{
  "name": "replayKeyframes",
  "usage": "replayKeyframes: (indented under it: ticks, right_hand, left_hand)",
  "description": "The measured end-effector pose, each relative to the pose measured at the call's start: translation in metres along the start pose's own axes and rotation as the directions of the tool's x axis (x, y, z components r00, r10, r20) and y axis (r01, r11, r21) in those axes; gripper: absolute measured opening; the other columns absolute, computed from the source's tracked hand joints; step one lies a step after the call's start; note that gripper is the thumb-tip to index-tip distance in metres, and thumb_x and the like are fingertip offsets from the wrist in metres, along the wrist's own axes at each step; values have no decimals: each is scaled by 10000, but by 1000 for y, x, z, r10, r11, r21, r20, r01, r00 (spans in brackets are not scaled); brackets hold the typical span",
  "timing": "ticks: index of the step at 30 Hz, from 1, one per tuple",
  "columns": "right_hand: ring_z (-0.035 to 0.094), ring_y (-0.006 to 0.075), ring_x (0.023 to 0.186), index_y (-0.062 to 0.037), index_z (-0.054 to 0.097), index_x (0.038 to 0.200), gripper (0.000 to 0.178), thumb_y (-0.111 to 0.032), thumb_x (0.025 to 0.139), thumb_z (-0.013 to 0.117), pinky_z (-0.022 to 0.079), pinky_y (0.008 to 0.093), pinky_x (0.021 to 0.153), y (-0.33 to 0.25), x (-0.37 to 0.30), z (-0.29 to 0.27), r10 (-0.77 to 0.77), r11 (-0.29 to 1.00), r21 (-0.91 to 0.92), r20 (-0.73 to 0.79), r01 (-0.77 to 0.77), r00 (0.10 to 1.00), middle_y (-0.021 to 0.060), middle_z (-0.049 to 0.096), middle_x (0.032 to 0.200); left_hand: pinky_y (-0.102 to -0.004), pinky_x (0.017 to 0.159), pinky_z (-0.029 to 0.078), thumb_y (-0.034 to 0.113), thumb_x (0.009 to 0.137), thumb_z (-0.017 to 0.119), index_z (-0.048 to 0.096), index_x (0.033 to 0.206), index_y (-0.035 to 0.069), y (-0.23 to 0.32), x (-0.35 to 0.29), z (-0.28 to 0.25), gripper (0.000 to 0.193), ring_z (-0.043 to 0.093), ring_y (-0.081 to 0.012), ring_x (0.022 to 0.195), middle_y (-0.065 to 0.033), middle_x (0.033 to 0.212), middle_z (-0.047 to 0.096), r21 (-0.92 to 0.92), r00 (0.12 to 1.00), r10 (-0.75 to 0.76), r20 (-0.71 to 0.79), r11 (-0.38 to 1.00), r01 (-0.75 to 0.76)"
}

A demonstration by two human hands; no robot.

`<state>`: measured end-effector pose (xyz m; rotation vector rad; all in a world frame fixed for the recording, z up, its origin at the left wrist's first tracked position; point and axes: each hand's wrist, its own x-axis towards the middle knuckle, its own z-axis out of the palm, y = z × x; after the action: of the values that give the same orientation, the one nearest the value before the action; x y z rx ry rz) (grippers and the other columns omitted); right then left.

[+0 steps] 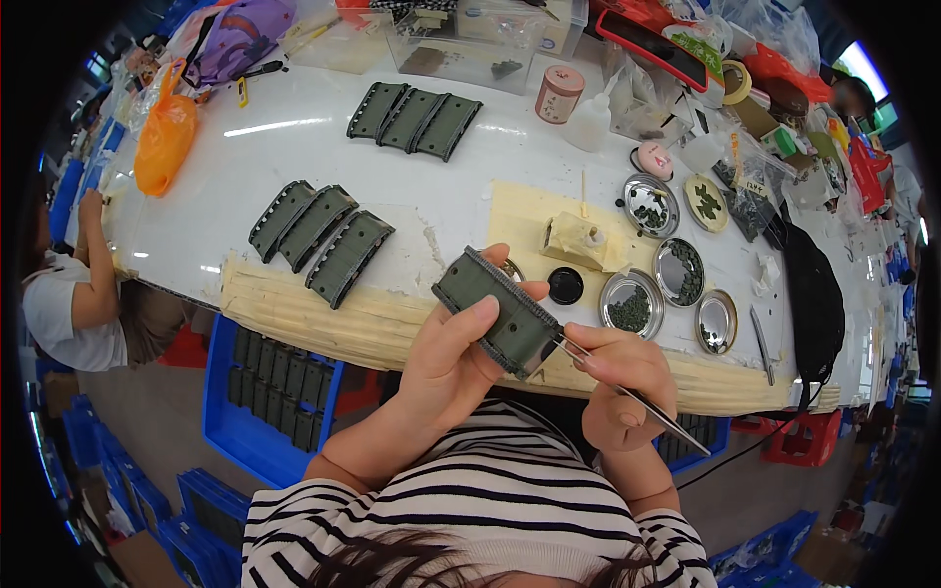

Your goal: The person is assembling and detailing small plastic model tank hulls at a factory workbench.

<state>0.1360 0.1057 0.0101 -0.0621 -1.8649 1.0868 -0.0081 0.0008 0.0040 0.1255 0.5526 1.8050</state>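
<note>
While RH (632, 377) on tweezers (669, 425), dish (628, 280): pcs (630, 312)

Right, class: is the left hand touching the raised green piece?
Touching: the head view shows the left hand gripping the raised green piece, thumb lying on its face.

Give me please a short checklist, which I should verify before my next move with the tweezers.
1. Green curved part in the left hand: ok, held with the thumb on top.
2. Tweezers in the right hand: ok, tips at the part's right end.
3. Small piece between the tips: cannot tell, too small to see.
4. Small green pieces in the metal dish: ok, supply present.
5. Three other curved parts at left, away from both hands: ok.
</note>
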Motion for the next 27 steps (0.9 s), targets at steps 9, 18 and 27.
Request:
replayKeyframes:
  ticks: [9, 18, 27]
  right_hand:
    - [682, 309, 874, -15, 651, 982, 350, -290, 780, 728, 594, 320, 670, -13, 29, -13, -246, 908, -268, 282, 322, 927, 97, 625, 884]
    - [682, 303, 869, 21, 650, 949, 329, -256, 786, 720, 597, 310, 699, -17, 50, -12, -346, 817, -315, 402, 483, 848, 82, 606, 855]
    - [682, 303, 861, 28, 651, 948, 314, -218, 767, 724, 584, 305, 662, -17, 52, -11, -343, 808, -319, 429, 496, 836, 87, 605, 837]
  left_hand:
    - [-280, 844, 563, 580, 885, 475, 365, 1391, 140, 5, 3, -4, 680, 591, -191, 1064, -151, 1167, 561, -289, 999, -24, 36, 957, 34]
    - [-222, 758, 588, 523, 867, 539, 565, 1088, 93, 6, 5, -3, 484, 651, -154, 918, -43, 998, 629, -459, 969, -244, 41, 857, 235]
    - [-227, 751, 592, 515, 876, 536, 573, 1071, 83, 4, 4, -2, 475, 656, -154, 909, -48, 974, 637, -439, 970, -242, 38, 867, 234]
